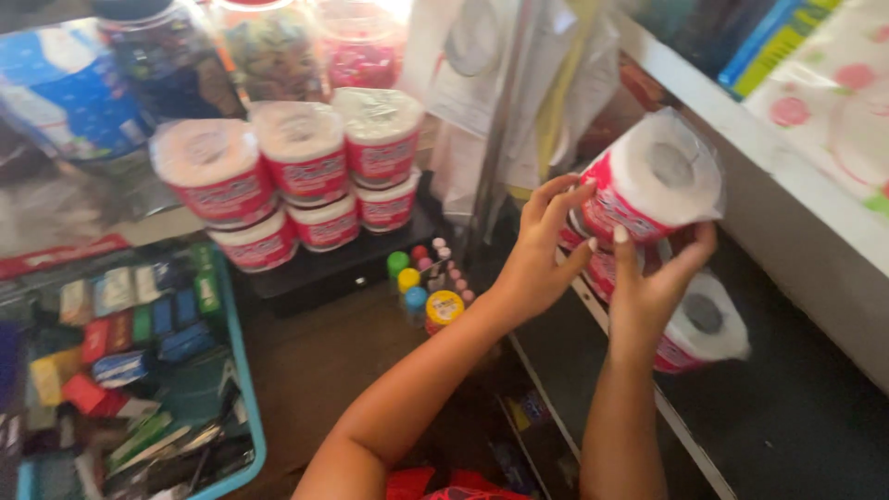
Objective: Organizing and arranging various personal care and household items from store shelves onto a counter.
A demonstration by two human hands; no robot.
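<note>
My left hand (pixel 539 248) and my right hand (pixel 651 281) both grip a wrapped toilet paper roll (pixel 653 181) with a red and white label, held tilted at the upper right. Under it lie two more wrapped rolls, one (pixel 704 324) by my right wrist and one partly hidden behind my hands. The rolls sit on a dark shelf (pixel 796 407) beneath a white ledge (pixel 741 130).
A stack of several wrapped rolls (pixel 296 171) stands on a black box (pixel 324 268) at centre left. Small coloured bottles (pixel 428 278) cluster beside it. A teal tray (pixel 245 389) of small packets is at lower left. Candy jars (pixel 269 46) stand behind; hanging papers (pixel 519 83) are at top centre.
</note>
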